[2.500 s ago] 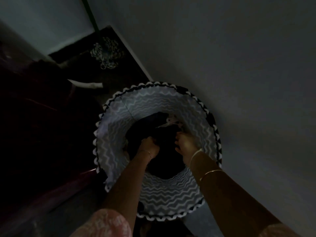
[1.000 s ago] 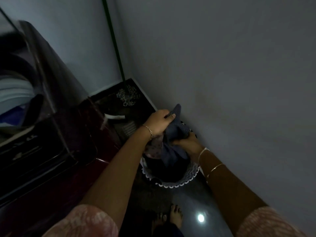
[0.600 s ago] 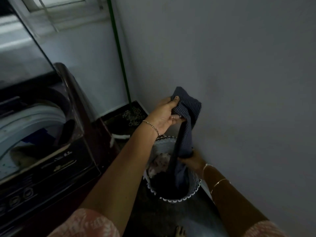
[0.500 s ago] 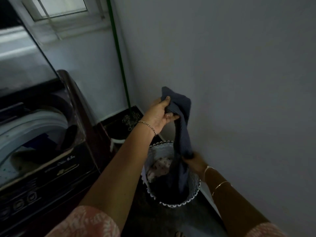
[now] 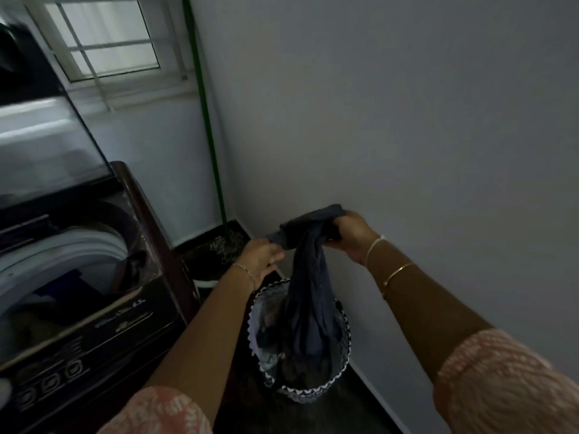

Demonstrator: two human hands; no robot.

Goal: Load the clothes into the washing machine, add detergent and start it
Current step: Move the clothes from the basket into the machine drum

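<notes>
Dim laundry corner. Left hand and right hand both grip a dark blue striped garment, one hand at each end of its bunched top edge. Left fingers pinch the left end, right fingers are curled round the right end. The rest of the garment hangs straight down between the hands, its lower part inside a round laundry basket with zigzag trim. The basket sits on the floor against the wall, more clothes inside it, too dark to tell which. Top-load washing machine at left, just beside the basket, lid raised, white drum ring exposed, some dark clothes already in the drum. Thin bracelet on the left wrist, bangles on the right. Green-handled mop leans in the far corner under a barred window.
</notes>
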